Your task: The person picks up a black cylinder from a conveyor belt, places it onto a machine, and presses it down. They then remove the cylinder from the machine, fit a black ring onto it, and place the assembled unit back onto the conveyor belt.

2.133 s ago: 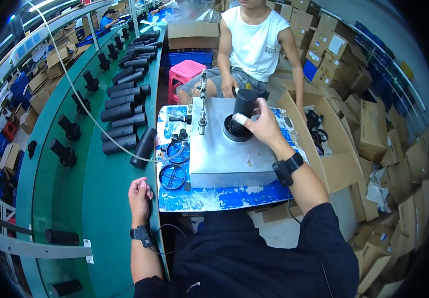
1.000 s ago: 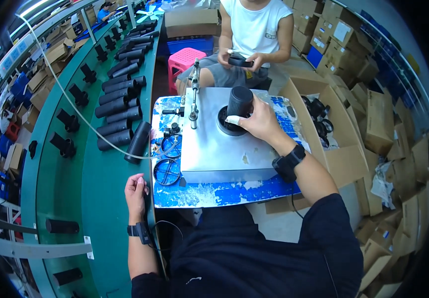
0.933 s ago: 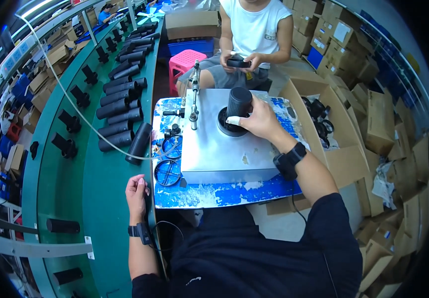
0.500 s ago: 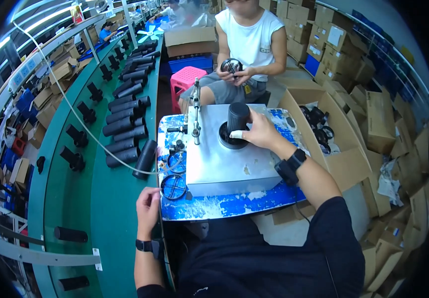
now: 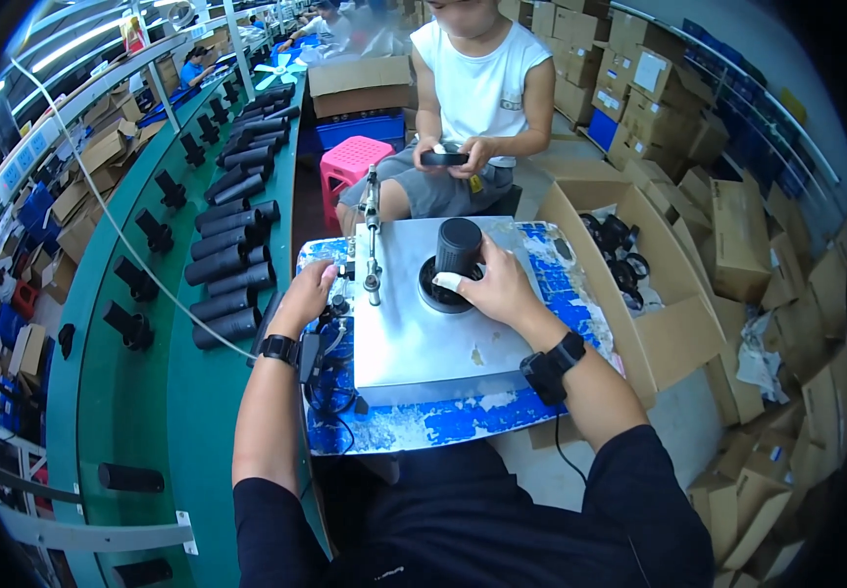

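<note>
A ribbed black plastic cylinder [image 5: 459,245] stands in a dark round ring [image 5: 446,294] on top of a silver metal box [image 5: 414,353]. My right hand [image 5: 504,286] wraps round its right side, with a white covering on the thumb. At the box's left edge, my left hand [image 5: 308,292] is closed with its fingertips on the end of a small black valve knob [image 5: 346,269]. Beside that knob rises a metal clamp-like fixture [image 5: 373,240]. Across the box, a co-worker's hands [image 5: 477,155] hold a black ring-shaped part [image 5: 444,157].
The box sits on a worn blue-and-white board [image 5: 453,423]. To the left runs a green conveyor [image 5: 208,441] with several black cylinders [image 5: 223,257]. An open carton [image 5: 683,338] of black parts stands at right. A pink stool [image 5: 355,157] is behind; a pale hose [image 5: 124,220] crosses the conveyor.
My left hand has moved forward from the board's left edge to the valve knob. My right hand stays on the cylinder. The co-worker has tilted the ring-shaped part flat.
</note>
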### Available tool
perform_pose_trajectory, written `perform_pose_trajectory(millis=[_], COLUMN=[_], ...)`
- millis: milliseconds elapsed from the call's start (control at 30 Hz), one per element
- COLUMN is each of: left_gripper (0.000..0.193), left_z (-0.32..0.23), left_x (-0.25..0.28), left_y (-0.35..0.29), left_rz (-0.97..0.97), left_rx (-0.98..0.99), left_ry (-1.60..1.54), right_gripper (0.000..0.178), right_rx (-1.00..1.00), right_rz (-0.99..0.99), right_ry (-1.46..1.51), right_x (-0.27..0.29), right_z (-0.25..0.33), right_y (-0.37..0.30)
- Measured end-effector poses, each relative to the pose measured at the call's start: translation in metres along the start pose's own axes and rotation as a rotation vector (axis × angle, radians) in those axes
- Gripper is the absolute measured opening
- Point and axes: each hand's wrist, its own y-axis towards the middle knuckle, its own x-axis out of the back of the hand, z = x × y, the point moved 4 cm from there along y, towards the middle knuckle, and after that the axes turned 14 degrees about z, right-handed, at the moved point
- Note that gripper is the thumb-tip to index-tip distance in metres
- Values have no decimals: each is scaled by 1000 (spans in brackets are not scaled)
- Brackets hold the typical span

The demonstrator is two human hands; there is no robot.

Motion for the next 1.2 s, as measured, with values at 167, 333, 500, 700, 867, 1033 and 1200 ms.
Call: perform_pose_trajectory(millis=[167, 333, 500, 700, 867, 1033, 1200], left_gripper=[49, 43, 36, 36, 73, 45, 47], left_z=[-2, -14, -104, -122, -161, -136, -122], left_x=[-2, 2, 0, -16, -25, -43, -25], left_y=[-5, -63, -188, -308, -316, -338, -360], left_rz=[82, -438, -399, -628, -774, -729, -634], left_rx=[112, -123, -363, -475, -718, -661, -591], left_ry=[-23, 9, -147, -105, 58, 121, 291], right_gripper=[61, 59, 50, 31, 30, 29, 35], right_rx=[11, 45, 321, 928, 1111, 1055, 1124], right_rz=[8, -12, -192, -258, -217, -184, -112], right_ry=[37, 70, 145, 312, -342, -176, -90], right_x=[1, -5, 39, 94, -49, -100, -117], right_z=[-1, 1, 23, 183, 188, 183, 177], right_y=[4, 5, 8, -71, -139, -147, -134])
